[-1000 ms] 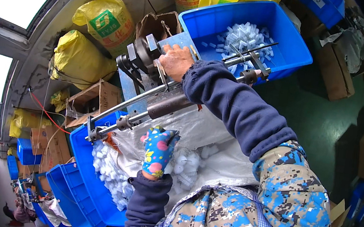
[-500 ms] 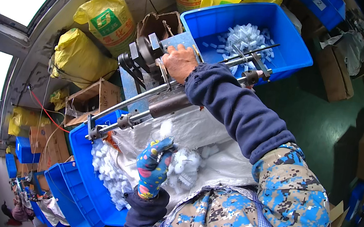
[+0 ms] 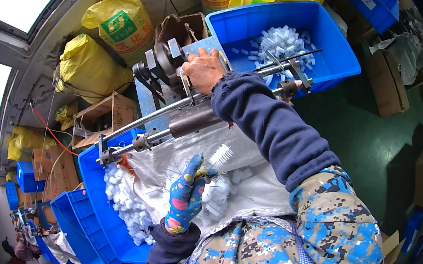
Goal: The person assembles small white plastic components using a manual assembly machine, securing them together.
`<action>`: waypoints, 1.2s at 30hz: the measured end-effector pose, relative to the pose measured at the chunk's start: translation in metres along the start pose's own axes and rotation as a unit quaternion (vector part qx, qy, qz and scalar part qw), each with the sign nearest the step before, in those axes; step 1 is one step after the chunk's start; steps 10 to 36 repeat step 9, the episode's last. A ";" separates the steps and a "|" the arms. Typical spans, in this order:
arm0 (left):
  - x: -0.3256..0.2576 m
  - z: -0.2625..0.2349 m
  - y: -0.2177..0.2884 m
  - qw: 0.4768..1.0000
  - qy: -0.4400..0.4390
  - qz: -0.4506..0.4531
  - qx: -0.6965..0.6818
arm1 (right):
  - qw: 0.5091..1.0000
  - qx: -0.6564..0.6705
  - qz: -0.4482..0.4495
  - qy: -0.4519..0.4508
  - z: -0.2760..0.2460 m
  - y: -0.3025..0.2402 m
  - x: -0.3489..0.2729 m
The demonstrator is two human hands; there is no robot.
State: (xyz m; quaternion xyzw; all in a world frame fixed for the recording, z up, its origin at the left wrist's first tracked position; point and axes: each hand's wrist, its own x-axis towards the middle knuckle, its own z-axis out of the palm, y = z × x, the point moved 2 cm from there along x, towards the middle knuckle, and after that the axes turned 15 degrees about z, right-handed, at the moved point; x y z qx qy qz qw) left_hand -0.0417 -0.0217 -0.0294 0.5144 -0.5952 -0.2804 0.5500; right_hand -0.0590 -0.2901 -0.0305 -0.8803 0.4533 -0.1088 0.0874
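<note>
My left hand, in a blue flowered glove, is closed with thumb and fingers pinching a small white bristle brush, its head pointing up and away to the right. Just beside the glove, a heap of white brushes rests on a white sheet over my lap. My bare right hand reaches across to the metal bench machine. Its fingers curl over the machine's far side, next to a black round part; what they grip is hidden.
Beyond the machine, a blue bin holds short, clear-white plastic pieces. Another blue bin at my left is heaped with white pieces. Yellow sacks and an open wooden box stand along the window wall. Cardboard boxes line the right.
My left hand has turned and its fingers now point up, with a brush showing to the right of them. My right hand stays at the machine. The whole view has shifted slightly.
</note>
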 end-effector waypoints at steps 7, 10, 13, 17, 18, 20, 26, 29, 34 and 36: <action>-0.009 -0.011 -0.008 0.997 0.044 0.061 0.024 | 0.990 -0.073 0.045 0.116 0.001 0.025 -0.019; -0.014 -0.018 -0.011 0.990 0.092 0.007 -0.110 | 0.996 -0.031 0.077 0.029 -0.009 0.034 -0.041; -0.014 -0.018 -0.011 0.990 0.092 0.007 -0.110 | 0.996 -0.031 0.077 0.029 -0.009 0.034 -0.041; -0.014 -0.018 -0.011 0.990 0.092 0.007 -0.110 | 0.996 -0.031 0.077 0.029 -0.009 0.034 -0.041; -0.014 -0.018 -0.011 0.990 0.092 0.007 -0.110 | 0.996 -0.031 0.077 0.029 -0.009 0.034 -0.041; -0.014 -0.018 -0.011 0.990 0.092 0.007 -0.110 | 0.996 -0.031 0.077 0.029 -0.009 0.034 -0.041; -0.014 -0.018 -0.011 0.990 0.092 0.007 -0.110 | 0.996 -0.031 0.077 0.029 -0.009 0.034 -0.041; -0.014 -0.018 -0.011 0.990 0.092 0.007 -0.110 | 0.996 -0.031 0.077 0.029 -0.009 0.034 -0.041; -0.014 -0.018 -0.011 0.990 0.092 0.007 -0.110 | 0.996 -0.031 0.077 0.029 -0.009 0.034 -0.041; -0.014 -0.018 -0.011 0.990 0.092 0.007 -0.110 | 0.996 -0.031 0.077 0.029 -0.009 0.034 -0.041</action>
